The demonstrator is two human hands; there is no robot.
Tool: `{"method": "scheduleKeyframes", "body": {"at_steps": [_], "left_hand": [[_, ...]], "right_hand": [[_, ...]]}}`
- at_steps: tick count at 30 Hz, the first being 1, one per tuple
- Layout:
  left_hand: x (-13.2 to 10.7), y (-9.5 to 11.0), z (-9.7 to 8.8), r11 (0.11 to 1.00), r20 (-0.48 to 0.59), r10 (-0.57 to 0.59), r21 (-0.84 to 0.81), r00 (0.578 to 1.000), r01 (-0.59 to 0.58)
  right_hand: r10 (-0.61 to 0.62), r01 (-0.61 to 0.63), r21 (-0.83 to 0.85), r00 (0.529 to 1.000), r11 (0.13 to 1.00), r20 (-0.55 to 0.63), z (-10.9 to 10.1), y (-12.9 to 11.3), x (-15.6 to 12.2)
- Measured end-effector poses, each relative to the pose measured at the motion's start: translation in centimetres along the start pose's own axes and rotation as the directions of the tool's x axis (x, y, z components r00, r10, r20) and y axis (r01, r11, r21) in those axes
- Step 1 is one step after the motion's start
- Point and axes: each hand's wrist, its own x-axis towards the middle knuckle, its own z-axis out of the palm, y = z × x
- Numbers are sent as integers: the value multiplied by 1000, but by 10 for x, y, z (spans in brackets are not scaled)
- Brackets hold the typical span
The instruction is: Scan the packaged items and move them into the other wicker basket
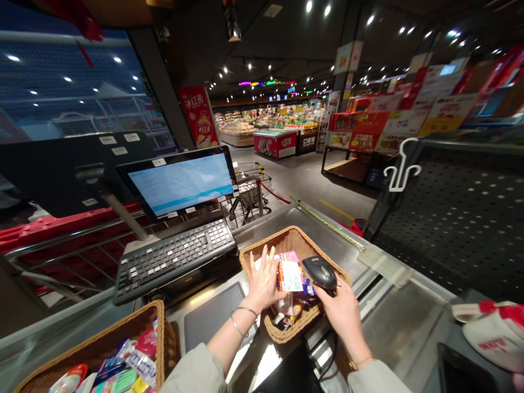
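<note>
My left hand [264, 281] is over a brown woven basket [245, 256], thumb and fingers around the edge of a small packet with a white label [291, 276]. Its other fingers are spread. Wrapped by its handle, a black handheld barcode scanner [320, 272] is in my right hand [341, 305], its head over the basket and close to the packet. A pink packet [290, 255] lies behind the white label. Lower in the basket are several small wrapped snacks [295, 311], partly hidden by my hands.
Left of the basket stand a keyboard [176, 256] and a lit monitor [184, 183]. A second woven basket [160, 338] with several packaged sweets is at lower left. The metal counter [393, 311] runs rightward to a white-and-red bag [491, 333] and a dark perforated panel [454, 218].
</note>
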Motion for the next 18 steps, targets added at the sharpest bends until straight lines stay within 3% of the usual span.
{"method": "scheduleKeyframes", "body": {"at_steps": [7, 18], "left_hand": [[2, 9, 17, 990, -53, -77, 111, 996, 83], [-19, -16, -22, 964, -110, -215, 134, 970, 229]], "right_hand": [[28, -28, 8, 1000, 1000, -12, 3, 5, 1], [4, -7, 30, 995, 1000, 104, 29, -20, -4]]}}
